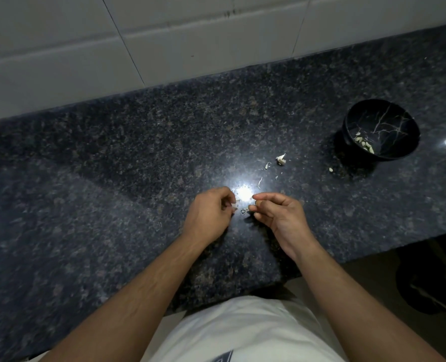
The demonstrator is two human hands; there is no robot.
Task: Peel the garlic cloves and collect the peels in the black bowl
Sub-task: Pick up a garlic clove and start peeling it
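Note:
My left hand [210,214] is curled over the dark granite counter [112,178] and pinches a pale bit of garlic skin [235,205] at its fingertips. A few centimetres to the right, my right hand [279,212] pinches a small garlic clove [255,203] between thumb and forefinger. Tiny peel scraps [244,210] lie between the two hands. The black bowl [389,155] stands at the far right with several pale garlic pieces [364,145] inside. A loose garlic piece [281,159] and thin peel strips [260,182] lie on the counter beyond my hands.
A small pale fragment [330,169] lies just left of the bowl's base. The tiled wall [164,40] runs along the back of the counter. The counter's front edge [373,253] drops off at the lower right to a dark floor area.

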